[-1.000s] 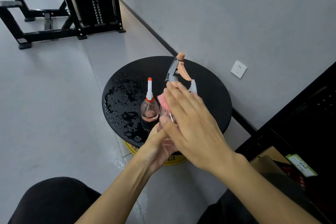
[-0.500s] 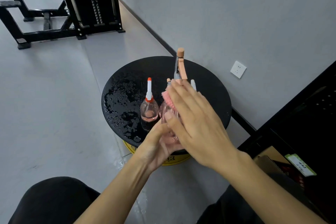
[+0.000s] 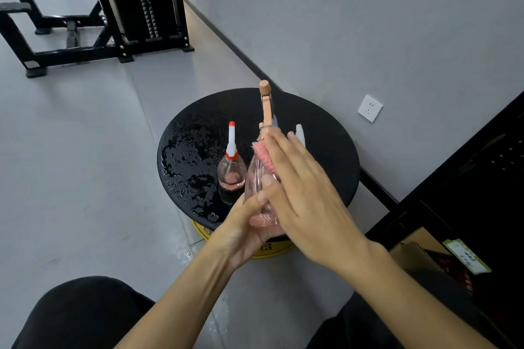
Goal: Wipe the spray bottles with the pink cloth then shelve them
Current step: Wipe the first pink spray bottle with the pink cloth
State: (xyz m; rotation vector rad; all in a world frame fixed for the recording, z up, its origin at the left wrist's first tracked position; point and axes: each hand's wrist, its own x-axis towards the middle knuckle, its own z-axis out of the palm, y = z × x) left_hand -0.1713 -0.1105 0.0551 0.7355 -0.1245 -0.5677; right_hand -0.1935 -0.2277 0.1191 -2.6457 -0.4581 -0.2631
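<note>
My left hand point(image 3: 243, 231) grips the base of a clear pink spray bottle point(image 3: 259, 178) with a peach trigger head, held above the round black table point(image 3: 326, 156). My right hand point(image 3: 306, 195) lies flat, fingers straight, pressing the pink cloth point(image 3: 262, 154) against the bottle's upper side; only a strip of the cloth shows past the fingers. A small round pink bottle point(image 3: 231, 171) with a white and orange nozzle stands on the table just left of the held one. A white nozzle tip point(image 3: 300, 134) of a third bottle peeks out behind my right fingers.
The table's left half is wet with droplets point(image 3: 190, 161). A yellow base point(image 3: 266, 249) shows under it. A black shelf unit point(image 3: 467, 178) with a cardboard box point(image 3: 414, 252) stands at the right. Gym equipment point(image 3: 136, 5) stands at the back left. A wall socket point(image 3: 370, 108) is on the grey wall.
The held bottle has turned in my left hand, so its trigger head now points away. My right hand with the cloth has slid slightly along the bottle's side.
</note>
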